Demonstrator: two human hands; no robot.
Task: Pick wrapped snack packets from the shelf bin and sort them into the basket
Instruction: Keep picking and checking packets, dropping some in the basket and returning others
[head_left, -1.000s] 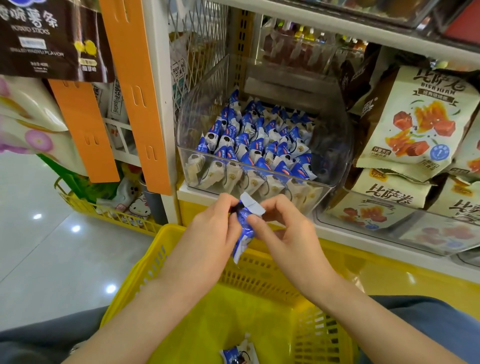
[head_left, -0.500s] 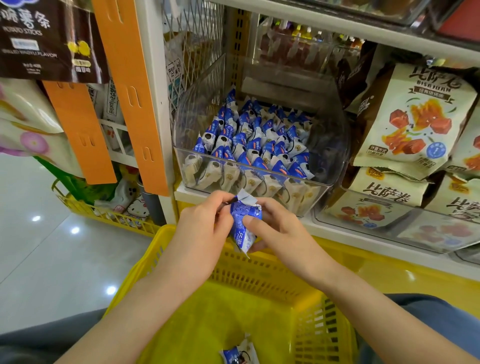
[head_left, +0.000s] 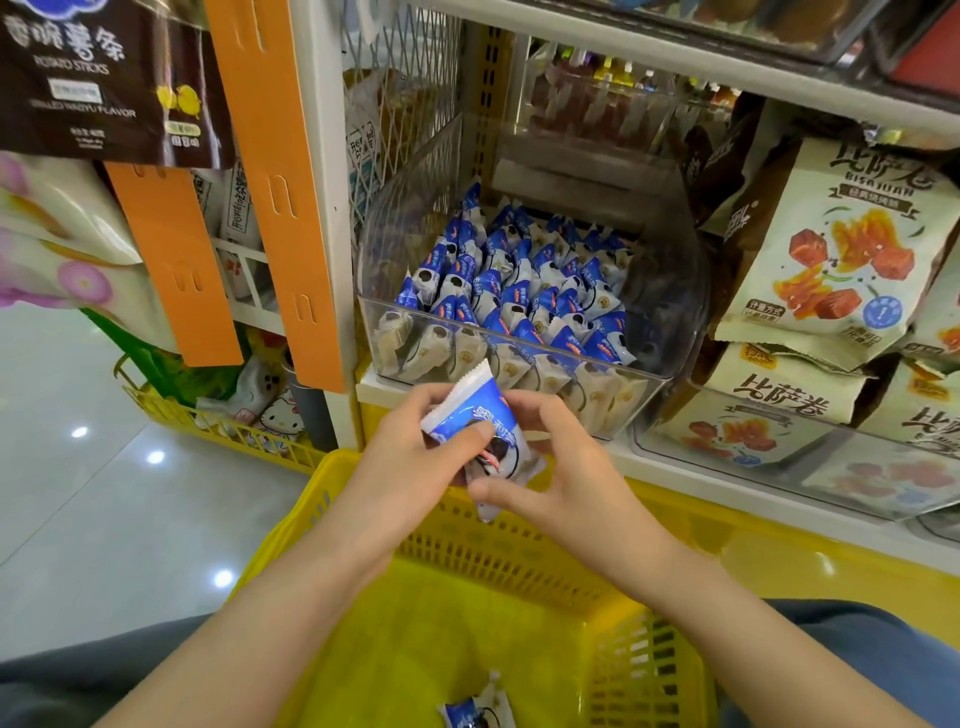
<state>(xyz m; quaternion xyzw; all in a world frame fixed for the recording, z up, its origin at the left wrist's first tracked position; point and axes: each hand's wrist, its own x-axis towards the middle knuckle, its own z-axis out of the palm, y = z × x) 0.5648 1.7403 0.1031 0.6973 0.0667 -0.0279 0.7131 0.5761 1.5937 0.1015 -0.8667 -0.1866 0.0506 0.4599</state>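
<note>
I hold one blue-and-white snack packet (head_left: 480, 415) between both hands, right in front of me. My left hand (head_left: 410, 457) pinches its left edge, thumb laid across the printed face and fingers curled behind. My right hand (head_left: 566, 480) grips the packet from the other side, thumb pressed on its lower end and fingers wrapped round the back. The packet stands tilted, with its crimped white end pointing up and away from my knuckles. Directly beneath my hands and wrists sits the yellow basket (head_left: 519, 556), its perforated wall just under the packet. Down by my forearms, on the basket floor, lies another packet (head_left: 475, 709) of the same kind. Just beyond my fingertips, on the shelf, stands the clear shelf bin (head_left: 670, 301), and inside it the rows of wrapped packets (head_left: 519, 291) stand upright, close together. Past my right hand, beside the bin, beige snack bags (head_left: 841, 249) with pictures of red cubes are stacked. Above and outward from my left hand hang an orange strip (head_left: 270, 182) and a dark potato sticks bag (head_left: 104, 78).
</note>
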